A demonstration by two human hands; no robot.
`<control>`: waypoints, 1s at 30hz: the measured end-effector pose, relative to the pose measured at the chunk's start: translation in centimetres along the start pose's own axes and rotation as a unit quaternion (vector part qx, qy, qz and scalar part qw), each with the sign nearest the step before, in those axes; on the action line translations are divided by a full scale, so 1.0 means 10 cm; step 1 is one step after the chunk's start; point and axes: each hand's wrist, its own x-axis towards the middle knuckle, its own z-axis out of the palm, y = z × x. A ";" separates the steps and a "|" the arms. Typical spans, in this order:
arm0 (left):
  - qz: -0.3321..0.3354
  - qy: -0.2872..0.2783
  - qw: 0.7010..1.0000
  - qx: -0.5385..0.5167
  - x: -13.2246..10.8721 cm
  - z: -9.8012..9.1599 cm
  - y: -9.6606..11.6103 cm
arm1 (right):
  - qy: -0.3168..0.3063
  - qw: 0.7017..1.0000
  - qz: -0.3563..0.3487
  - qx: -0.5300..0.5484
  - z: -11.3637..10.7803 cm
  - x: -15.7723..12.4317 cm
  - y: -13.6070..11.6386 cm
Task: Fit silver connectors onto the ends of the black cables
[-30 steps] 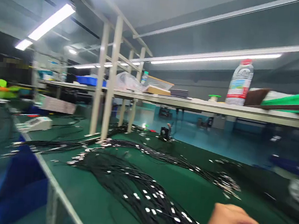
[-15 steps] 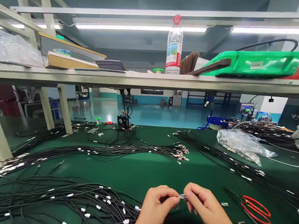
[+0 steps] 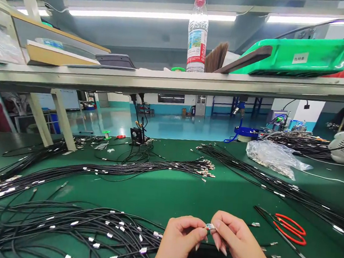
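My left hand (image 3: 179,241) and right hand (image 3: 235,242) were both closed in a pinch, their fingertips meeting on a small metal terminal (image 3: 210,227), which I held above the worktop (image 3: 165,197), near its front edge and about midway along. Its long axis seemed to run across between my hands, though it was too small to be sure, and neither hand was clearly nearer. A black cable bundle (image 3: 59,225) lay to my left, and red-handled scissors (image 3: 290,224) lay to my right.
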 end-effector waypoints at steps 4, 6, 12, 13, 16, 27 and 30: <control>-0.007 0.013 1.000 -0.018 -0.02 0.01 0.00 | 0.010 1.000 -0.008 -0.021 0.01 -0.01 0.00; -0.010 0.015 0.999 -0.027 -0.03 0.01 0.01 | 0.008 1.000 -0.009 -0.025 0.01 -0.01 -0.01; 0.020 0.016 1.000 0.006 -0.08 0.02 0.03 | 0.007 1.000 0.006 -0.010 0.02 -0.03 -0.01; 0.022 0.023 0.999 0.015 -0.08 0.02 0.03 | 0.007 1.000 0.013 0.004 0.03 -0.03 -0.02; 0.023 0.031 0.999 0.022 -0.09 0.03 0.03 | 0.006 0.998 0.030 0.059 0.05 -0.03 -0.01; 0.027 0.045 0.999 0.010 -0.08 0.04 0.02 | -0.012 0.976 0.078 0.201 0.07 -0.03 0.02; 0.021 0.048 0.999 0.004 -0.08 0.05 0.01 | -0.004 0.977 0.081 0.196 0.07 -0.03 0.02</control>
